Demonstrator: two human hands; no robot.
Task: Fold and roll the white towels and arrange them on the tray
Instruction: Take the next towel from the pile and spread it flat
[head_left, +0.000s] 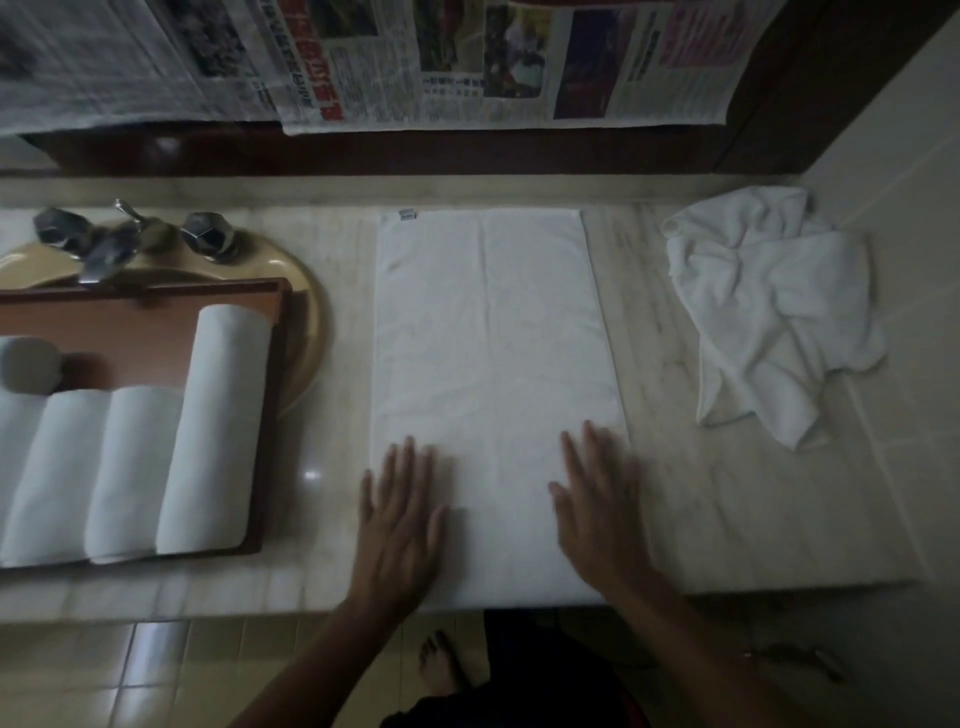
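Observation:
A white towel lies folded flat in a long rectangle on the marble counter, reaching from the back wall to the front edge. My left hand rests flat on its near left corner, fingers straight. My right hand lies flat on its near right side, slightly blurred. A crumpled white towel sits at the right of the counter. On the left, a brown wooden tray holds several rolled white towels side by side.
The tray sits over a beige sink with a chrome faucet and two knobs. Newspapers hang on the wall behind. A tiled wall bounds the counter at the right. A bare foot stands on the floor below the edge.

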